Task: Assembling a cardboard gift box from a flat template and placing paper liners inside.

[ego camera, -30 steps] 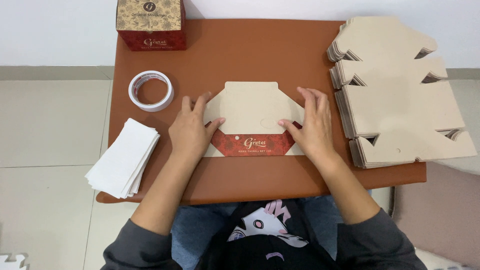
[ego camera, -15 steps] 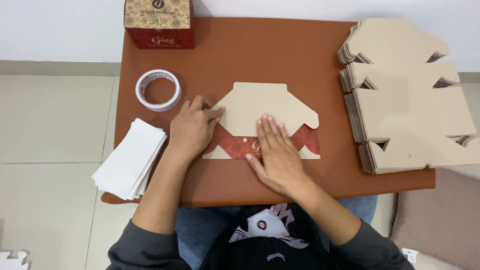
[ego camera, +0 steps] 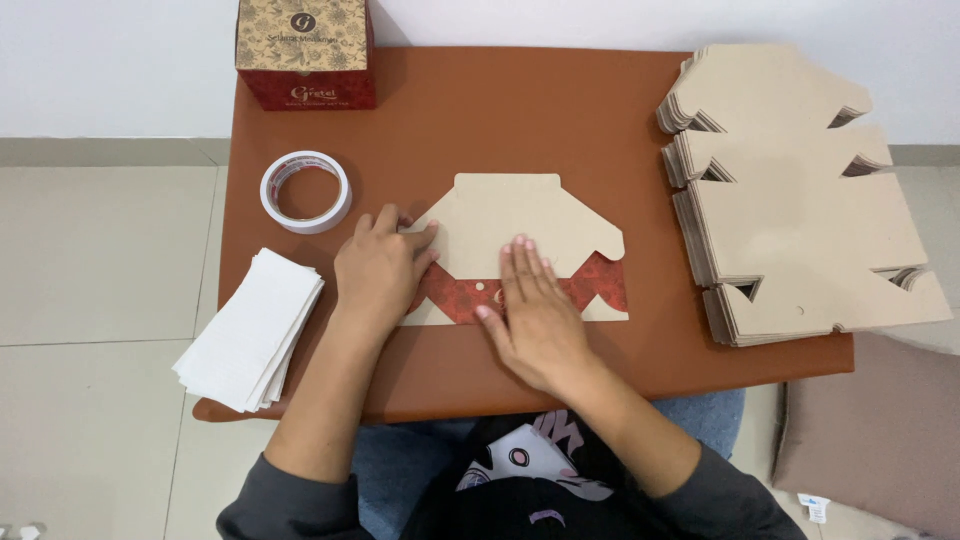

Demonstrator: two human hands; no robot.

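Both hands press flat, fingers extended and grasping nothing, on the folded cardboard box blank point(ego camera: 520, 250) near the bench's point(ego camera: 520, 110) front edge: left hand point(ego camera: 378, 272) on its left end, right hand point(ego camera: 535, 318) on its red patterned strip (mid-blank).

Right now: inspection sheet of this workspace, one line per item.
Surface: brown table, top visible.
Job's things: flat box blank, tan with red patterned band, lying flat.
Clutter: tape roll; white sheet pile overhanging the left edge; blank stack; assembled box.
Grippers: left hand on blank's left edge; right hand flat on the band.
Cables: nothing seen.
Surroundings: tiled floor, white wall.
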